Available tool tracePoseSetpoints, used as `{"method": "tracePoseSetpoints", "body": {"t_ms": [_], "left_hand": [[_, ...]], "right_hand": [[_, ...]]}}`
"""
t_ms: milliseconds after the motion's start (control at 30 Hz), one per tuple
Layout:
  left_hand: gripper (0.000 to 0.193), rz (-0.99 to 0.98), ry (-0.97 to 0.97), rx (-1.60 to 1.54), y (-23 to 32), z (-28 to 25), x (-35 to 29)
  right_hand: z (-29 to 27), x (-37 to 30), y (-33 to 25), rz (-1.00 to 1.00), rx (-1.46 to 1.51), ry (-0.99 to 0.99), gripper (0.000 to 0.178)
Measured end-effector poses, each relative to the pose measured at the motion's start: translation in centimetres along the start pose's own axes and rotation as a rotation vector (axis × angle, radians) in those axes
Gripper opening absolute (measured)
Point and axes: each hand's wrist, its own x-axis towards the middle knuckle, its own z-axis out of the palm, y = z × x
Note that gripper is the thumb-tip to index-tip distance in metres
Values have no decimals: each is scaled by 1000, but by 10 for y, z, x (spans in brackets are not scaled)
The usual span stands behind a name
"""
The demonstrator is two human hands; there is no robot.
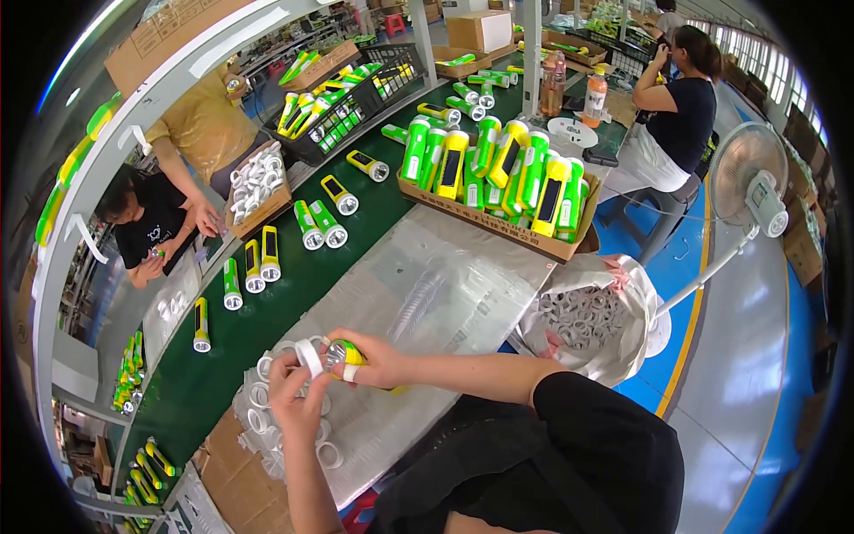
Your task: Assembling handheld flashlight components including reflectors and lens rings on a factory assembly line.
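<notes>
My left hand (pixel 292 390) pinches a white plastic ring (pixel 309 358) between thumb and fingers. Held right beside it, lens end toward the ring, is a yellow-and-green flashlight (pixel 352 354) with a bare silver reflector. My right hand (pixel 382 363) wraps round its body, which the fingers mostly hide. Whether ring and flashlight touch, I cannot tell. Loose white rings (pixel 259 420) lie in a pile under and beside my left hand, on the plastic-covered worktop (pixel 427 280).
A green conveyor belt (pixel 294 334) carries several flashlights (pixel 232 285). An open cardboard box (pixel 498 224) of flashlights stands at the worktop's far edge. Right of me are a sack (pixel 636 334) of grey-white rings and a fan (pixel 749 173). Co-workers (pixel 200 125) sit across the belt and farther right.
</notes>
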Motion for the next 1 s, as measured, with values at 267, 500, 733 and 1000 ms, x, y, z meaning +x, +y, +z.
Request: {"method": "tracePoseSetpoints", "body": {"t_ms": [267,500,733,1000], "left_hand": [[34,81,-50,108,6,-5,-7],[33,159,-126,238,26,-7,12],[41,113,-135,147,33,15,12],[43,-9,-123,-58,32,42,3]], "right_hand": [[5,-5,1,-72,76,-53,40],[-28,-7,-18,-239,-398,-60,78],[-64,14,-102,-329,-880,-413,43],[-39,49,-151,-25,-1186,-874,39]]}}
